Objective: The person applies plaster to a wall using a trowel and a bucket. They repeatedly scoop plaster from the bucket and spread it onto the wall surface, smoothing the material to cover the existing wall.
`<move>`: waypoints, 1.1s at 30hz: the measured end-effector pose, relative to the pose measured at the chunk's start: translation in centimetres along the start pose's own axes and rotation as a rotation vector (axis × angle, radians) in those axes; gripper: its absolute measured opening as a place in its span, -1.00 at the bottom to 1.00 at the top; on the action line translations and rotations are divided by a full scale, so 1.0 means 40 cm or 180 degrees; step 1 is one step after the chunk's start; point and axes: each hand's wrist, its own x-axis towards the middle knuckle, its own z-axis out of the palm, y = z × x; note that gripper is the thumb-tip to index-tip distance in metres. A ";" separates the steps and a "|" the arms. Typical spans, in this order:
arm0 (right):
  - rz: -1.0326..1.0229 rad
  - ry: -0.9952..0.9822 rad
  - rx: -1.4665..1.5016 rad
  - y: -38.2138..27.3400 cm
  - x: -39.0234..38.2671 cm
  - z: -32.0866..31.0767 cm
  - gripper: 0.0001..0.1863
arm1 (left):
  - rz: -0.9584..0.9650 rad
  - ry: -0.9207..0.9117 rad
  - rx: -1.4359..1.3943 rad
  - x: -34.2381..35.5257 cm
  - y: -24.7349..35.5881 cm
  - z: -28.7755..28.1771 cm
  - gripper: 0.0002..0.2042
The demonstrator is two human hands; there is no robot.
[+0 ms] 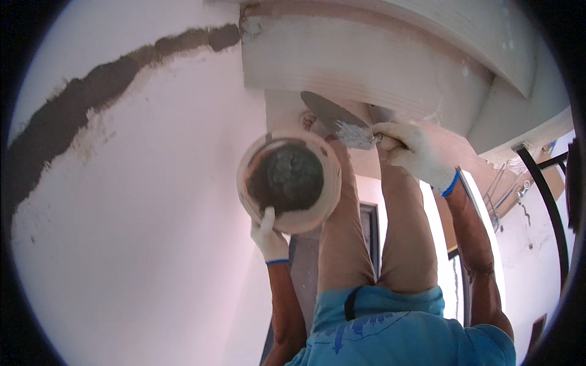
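My left hand (268,238), in a white work glove with a blue cuff, grips the near rim of a round bowl (331,201). Grey wet mortar (293,174) lies inside the bowl, which I hold in front of my legs beside the wall. My right hand (412,149), gloved the same way, is closed around the handle of a trowel (332,113). The trowel's blade points up and to the left, past the bowl's far right side. Some pale grey mortar clings to the blade near the handle. Most of the handle is hidden by my glove.
A white wall (140,201) fills the left, crossed by a rough dark grey mortar band (91,91). Pale stair steps (360,49) curve across the top, meeting that wall. At the right are a black metal railing (546,189) and loose wires (503,189).
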 end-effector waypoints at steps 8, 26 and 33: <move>-0.0563 -0.0146 -0.2330 -0.124 -0.090 -0.030 -0.55 | 0.0327 -0.0050 0.0837 -0.001 0.074 0.097 -0.50; -0.1421 -0.0338 -0.4324 -0.231 0.044 0.186 -0.91 | 0.0891 -0.0254 0.1609 -0.032 0.140 0.162 -0.47; -0.1382 -0.0562 -0.4152 -0.212 0.094 0.206 -0.89 | 0.1166 -0.0305 0.1940 -0.044 0.157 0.188 -0.47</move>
